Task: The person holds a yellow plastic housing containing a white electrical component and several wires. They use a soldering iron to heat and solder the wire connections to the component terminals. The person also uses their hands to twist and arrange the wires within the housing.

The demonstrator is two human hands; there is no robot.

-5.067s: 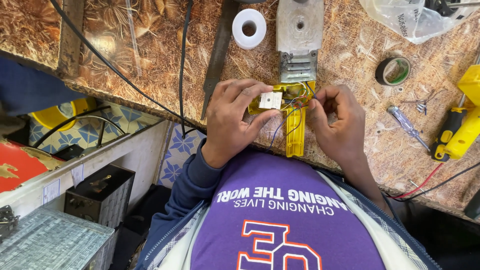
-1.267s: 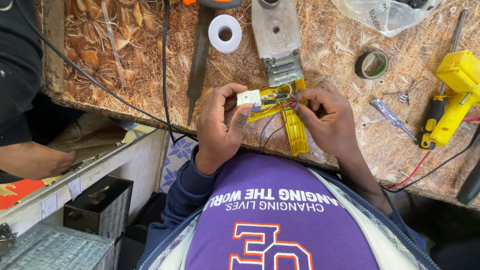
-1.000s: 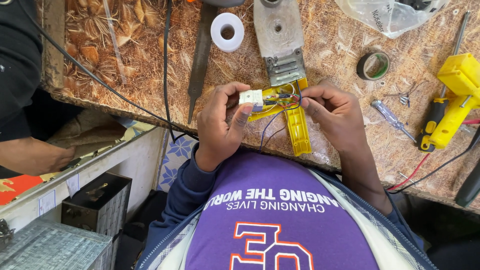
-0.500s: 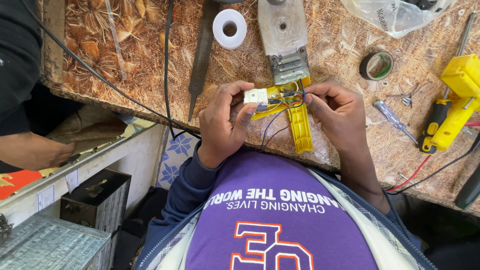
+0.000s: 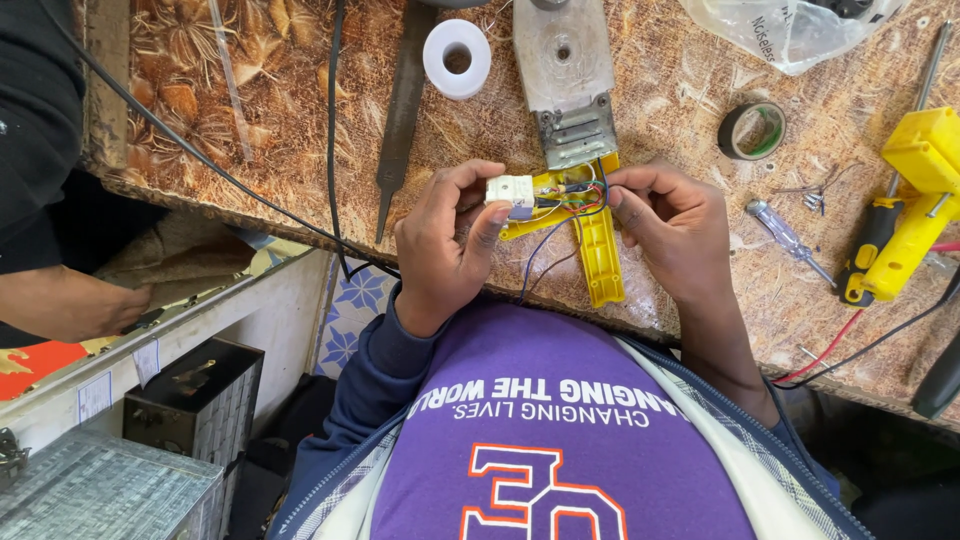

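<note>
- My left hand (image 5: 445,250) pinches the small white switch block (image 5: 510,190) between thumb and fingertips, just above the table (image 5: 250,90) edge.
- My right hand (image 5: 675,225) is curled, its fingertips pressed on the thin coloured wires (image 5: 570,195) by the yellow housing (image 5: 598,255).
- The wires look fine; a hard tug could snap one or pull it from the block.
- The housing lies near the edge, so a nudge might tip it off.

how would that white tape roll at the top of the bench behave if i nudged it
The white tape roll lies flat on its side on the bench, so it would probably slide, not roll. It looks small and hollow, likely light. Stood on edge, it could roll away.
</note>
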